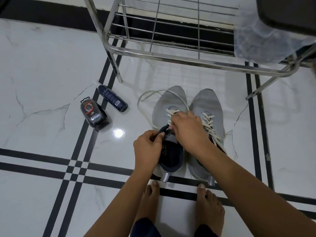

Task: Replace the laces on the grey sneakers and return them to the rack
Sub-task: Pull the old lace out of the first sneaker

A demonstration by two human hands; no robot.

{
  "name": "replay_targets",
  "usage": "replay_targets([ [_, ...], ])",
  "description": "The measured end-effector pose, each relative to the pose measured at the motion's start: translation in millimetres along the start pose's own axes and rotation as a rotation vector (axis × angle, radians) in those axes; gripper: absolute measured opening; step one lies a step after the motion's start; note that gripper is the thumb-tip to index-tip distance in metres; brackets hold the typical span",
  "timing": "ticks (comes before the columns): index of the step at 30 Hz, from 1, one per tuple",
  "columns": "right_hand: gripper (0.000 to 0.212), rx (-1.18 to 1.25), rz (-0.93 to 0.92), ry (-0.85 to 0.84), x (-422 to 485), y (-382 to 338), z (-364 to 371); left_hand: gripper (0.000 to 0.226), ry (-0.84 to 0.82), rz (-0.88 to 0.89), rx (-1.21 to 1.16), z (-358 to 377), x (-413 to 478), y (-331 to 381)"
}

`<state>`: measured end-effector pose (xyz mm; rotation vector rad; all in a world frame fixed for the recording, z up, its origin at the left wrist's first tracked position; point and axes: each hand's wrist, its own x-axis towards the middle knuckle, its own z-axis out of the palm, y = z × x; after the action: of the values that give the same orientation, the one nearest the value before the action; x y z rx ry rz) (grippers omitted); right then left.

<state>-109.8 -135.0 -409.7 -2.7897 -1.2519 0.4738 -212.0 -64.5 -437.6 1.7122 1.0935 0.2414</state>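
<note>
At frame centre, the grey sneakers (171,100) sit side by side on the floor (51,65), below the steel rack (171,57). Our left grip (147,142) pinches the left shoe's dark tongue (162,129); our right grip (186,129) clasps its cream lace (171,111). A spray can (112,98) lies at centre-left, well apart.

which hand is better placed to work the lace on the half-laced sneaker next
Probably the right hand: its fingers pinch the white lace at the eyelets, while the left hand holds the dark tongue.
</note>
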Motion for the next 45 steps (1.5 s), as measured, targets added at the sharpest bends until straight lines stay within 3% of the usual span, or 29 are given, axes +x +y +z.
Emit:
replay_targets([
  [2,0.012,0.388,0.167,0.072,2.0,4.3,1.1,0.013,-0.006,-0.006,0.003,-0.8,1.6,0.5],
  [5,0.02,1.436,0.547,0.156,-0.8,17.9,-13.8,0.012,-0.013,-0.019,-0.008,-1.2,3.4,1.4],
  [7,0.022,1.875,0.601,0.158,-2.1,27.6,-17.7,0.012,-0.019,-0.026,-0.012,0.0,3.0,1.5],
  [8,0.021,1.86,0.589,0.11,-2.1,27.0,-17.3,0.012,-0.022,-0.031,-0.015,1.2,2.5,1.7],
  [9,0.018,1.656,0.541,0.038,-2.2,23.6,-14.7,0.011,-0.021,-0.035,-0.014,2.0,1.8,2.1],
  [11,0.01,0.987,0.295,-0.105,-3.6,14.6,-5.1,0.01,-0.008,-0.031,-0.004,2.8,0.7,3.9],
  [12,0.016,0.698,0.144,-0.157,-4.0,12.0,-0.1,0.011,-0.004,-0.028,-0.001,3.0,0.5,4.4],
  [15,0.028,0.184,-0.036,-0.226,0.2,8.5,7.9,0.013,-0.011,-0.015,0.017,1.0,0.7,2.9],
  [17,0.025,0.281,-0.037,-0.139,0.9,8.9,6.6,0.014,-0.017,0.001,0.032,0.2,1.2,1.1],
  [19,0.019,0.865,0.187,-0.036,-1.4,8.7,-1.5,0.015,-0.014,-0.004,0.031,-0.1,2.2,0.6],
  [21,0.027,1.567,0.402,-0.022,-5.8,12.4,-15.1,0.015,-0.017,-0.019,0.018,-0.2,2.2,1.2],
  [22,0.031,1.719,0.452,0.004,-6.8,16.3,-17.4,0.015,-0.019,-0.022,0.014,0.0,2.6,1.8],
  [23,0.032,1.699,0.461,0.041,-8.0,18.5,-19.2,0.015,-0.021,-0.025,0.012,0.4,2.1,2.0],
  [25,0.026,1.258,0.365,0.059,-6.1,21.0,-17.2,0.015,-0.016,-0.026,0.006,1.2,1.1,2.4],
  [29,0.018,0.361,0.068,-0.207,-0.8,10.2,-1.3,0.016,-0.015,-0.007,0.031,1.6,0.8,2.2],
  [31,0.017,0.278,0.046,-0.187,2.2,6.8,-1.1,0.016,-0.017,-0.004,0.043,1.1,0.9,1.7],
  [33,0.013,0.756,0.203,-0.104,1.8,9.6,-10.9,0.016,-0.017,-0.009,0.052,0.4,1.5,0.9],
  [35,0.022,1.508,0.381,-0.06,-1.3,15.8,-21.8,0.015,-0.02,-0.016,0.05,-0.2,2.2,0.1],
  [37,0.028,1.895,0.452,-0.02,-5.5,20.3,-23.8,0.015,-0.032,-0.025,0.042,0.7,2.5,0.9],
  [38,0.029,1.874,0.482,0.018,-5.4,20.8,-22.1,0.015,-0.035,-0.028,0.04,1.3,2.5,1.3],
  [40,0.025,1.393,0.452,0.038,-3.7,21.1,-19.0,0.014,-0.031,-0.03,0.042,2.2,1.8,2.2],
  [43,0.021,0.459,0.127,-0.198,-3.2,12.1,-16.9,0.016,-0.028,-0.004,0.058,1.8,0.9,2.3],
  [45,0.02,0.263,0.016,-0.248,-1.4,5.0,-12.7,0.018,-0.036,0.027,0.069,1.7,-0.4,1.8],
])
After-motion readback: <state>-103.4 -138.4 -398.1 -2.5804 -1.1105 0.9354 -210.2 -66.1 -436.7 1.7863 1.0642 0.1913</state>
